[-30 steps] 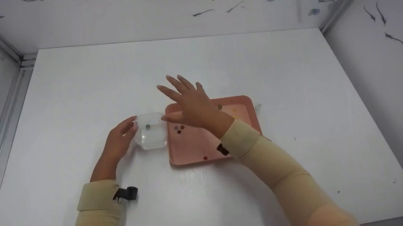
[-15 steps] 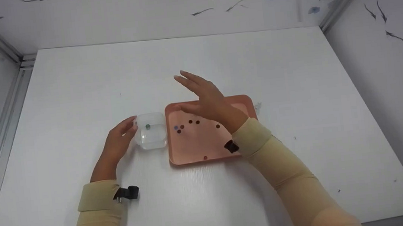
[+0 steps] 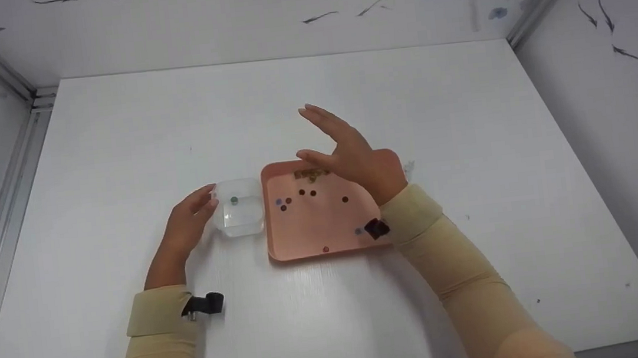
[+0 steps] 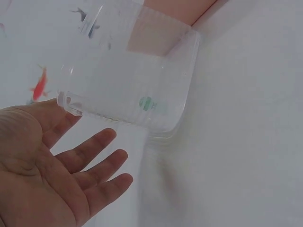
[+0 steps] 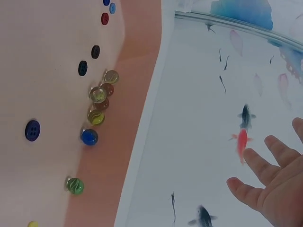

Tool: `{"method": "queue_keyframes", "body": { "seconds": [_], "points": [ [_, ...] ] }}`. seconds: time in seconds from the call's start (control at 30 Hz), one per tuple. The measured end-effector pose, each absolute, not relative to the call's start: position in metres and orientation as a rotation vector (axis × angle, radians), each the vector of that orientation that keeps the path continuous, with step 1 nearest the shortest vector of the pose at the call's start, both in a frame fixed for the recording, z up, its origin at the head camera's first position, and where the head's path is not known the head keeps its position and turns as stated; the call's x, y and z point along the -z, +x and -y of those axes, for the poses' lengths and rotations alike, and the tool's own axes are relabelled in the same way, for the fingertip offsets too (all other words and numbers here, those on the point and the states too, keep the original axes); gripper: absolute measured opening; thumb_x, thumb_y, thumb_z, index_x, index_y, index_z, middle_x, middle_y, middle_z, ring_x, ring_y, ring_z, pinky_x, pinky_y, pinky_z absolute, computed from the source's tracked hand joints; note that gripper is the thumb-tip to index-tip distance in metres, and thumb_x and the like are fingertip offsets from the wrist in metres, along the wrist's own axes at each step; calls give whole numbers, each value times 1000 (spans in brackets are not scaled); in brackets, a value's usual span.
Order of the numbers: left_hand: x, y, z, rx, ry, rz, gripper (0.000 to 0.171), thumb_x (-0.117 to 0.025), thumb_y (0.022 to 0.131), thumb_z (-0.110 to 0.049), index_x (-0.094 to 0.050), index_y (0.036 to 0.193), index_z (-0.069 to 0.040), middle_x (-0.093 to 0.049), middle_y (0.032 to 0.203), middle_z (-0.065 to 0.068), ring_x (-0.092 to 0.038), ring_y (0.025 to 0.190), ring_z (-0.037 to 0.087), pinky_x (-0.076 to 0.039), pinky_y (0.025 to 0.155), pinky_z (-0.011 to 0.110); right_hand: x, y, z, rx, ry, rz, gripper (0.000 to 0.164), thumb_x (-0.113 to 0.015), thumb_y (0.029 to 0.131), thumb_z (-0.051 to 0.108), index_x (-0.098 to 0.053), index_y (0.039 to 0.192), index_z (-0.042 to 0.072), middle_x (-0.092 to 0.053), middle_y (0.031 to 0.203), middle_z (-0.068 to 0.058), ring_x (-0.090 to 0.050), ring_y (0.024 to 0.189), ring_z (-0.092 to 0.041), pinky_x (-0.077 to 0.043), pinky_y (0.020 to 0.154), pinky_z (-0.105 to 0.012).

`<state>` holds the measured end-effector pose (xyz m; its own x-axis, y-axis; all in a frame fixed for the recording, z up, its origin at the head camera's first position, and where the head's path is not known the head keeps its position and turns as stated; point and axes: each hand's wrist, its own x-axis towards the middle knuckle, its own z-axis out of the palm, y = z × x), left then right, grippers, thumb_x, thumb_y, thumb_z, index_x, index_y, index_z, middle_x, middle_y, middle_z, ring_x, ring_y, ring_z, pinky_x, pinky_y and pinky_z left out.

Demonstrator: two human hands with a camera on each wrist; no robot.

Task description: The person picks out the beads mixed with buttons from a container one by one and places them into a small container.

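My left hand (image 3: 186,224) pinches the left edge of a clear plastic container (image 3: 243,222), thumb and a fingertip at its corner in the left wrist view, the other fingers spread loose. A small round green thing (image 4: 146,103) shows through the container's wall. The container stands against the left side of a pink tray (image 3: 319,235). Over the tray's back right part my right hand (image 3: 352,155) is raised with fingers extended, holding nothing. In the tray lie several scattered buttons (image 5: 32,130) and, along the back wall, glass marbles, among them a blue marble (image 5: 90,136) and a green marble (image 5: 75,186).
Everything stands on a white table (image 3: 130,133) walled by white panels (image 3: 208,24) with fish pictures. A small clear scrap (image 3: 408,168) lies just right of the tray. Dark wrist mounts (image 3: 207,303) stick out from the sleeves.
My right hand has moved right, from near the container to the tray's back right, uncovering buttons and marbles. The left hand and container have stayed in place.
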<state>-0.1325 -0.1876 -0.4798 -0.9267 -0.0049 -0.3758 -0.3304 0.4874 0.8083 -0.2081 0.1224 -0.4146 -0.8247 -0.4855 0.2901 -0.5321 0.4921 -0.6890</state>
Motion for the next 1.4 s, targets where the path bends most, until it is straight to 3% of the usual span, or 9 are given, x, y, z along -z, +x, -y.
{"method": "queue_keyframes", "body": {
  "seconds": [0.37, 0.43, 0.57, 0.6, 0.67, 1.07, 1.4],
  "points": [
    [482, -133, 187, -1407, -289, -2422, 51, -47, 103, -33, -35, 151, -19, -36, 153, 14, -27, 143, 35, -28, 112, 55, 420, -211, -140, -1466, 810, 2604, 67, -69, 91, 29, -40, 148, 11, -39, 152, -7, -33, 141, -18, -29, 115, -36],
    [482, -133, 187, -1408, -289, -2422, 51, -47, 103, -32, -35, 151, -19, -36, 153, 15, -27, 143, 35, -28, 112, 55, 421, -212, -143, -1516, 771, 2616, 66, -68, 91, 31, -40, 148, 12, -40, 151, -7, -55, 122, -24, -40, 107, -38],
    [483, -134, 187, -1401, -289, -2427, 51, -47, 103, -31, -35, 151, -18, -36, 153, 15, -27, 143, 35, -29, 112, 55, 422, -213, -148, -1552, 701, 2626, 63, -67, 92, 29, -41, 147, 12, -41, 151, -8, -59, 116, -27, -40, 106, -42],
    [483, -134, 187, -1399, -291, -2427, 51, -47, 103, -31, -35, 151, -18, -36, 153, 14, -27, 143, 35, -28, 112, 55, 423, -214, -149, -1557, 687, 2622, 62, -67, 92, 28, -42, 147, 12, -41, 150, -8, -60, 116, -27, -40, 106, -43],
    [483, -134, 186, -1393, -294, -2426, 51, -47, 103, -32, -35, 151, -19, -36, 153, 14, -27, 143, 35, -28, 112, 55, 425, -216, -151, -1554, 668, 2608, 60, -67, 93, 25, -43, 146, 11, -42, 150, -7, -44, 135, -21, -30, 113, -43],
    [483, -134, 186, -1395, -296, -2425, 51, -46, 103, -34, -35, 151, -20, -36, 153, 13, -26, 144, 35, -27, 113, 55, 434, -222, -164, -1620, 577, 2536, 54, -68, 92, 21, -50, 141, 8, -50, 144, -8, -51, 128, -21, -37, 108, -46],
    [482, -132, 186, -1439, -289, -2397, 52, -45, 103, -33, -34, 151, -19, -34, 154, 14, -27, 143, 35, -29, 112, 55, 434, -224, -170, -1748, 431, 2540, 50, -66, 93, 16, -51, 139, 5, -53, 140, -11, -53, 126, -23, -40, 107, -41]
  ]
}}
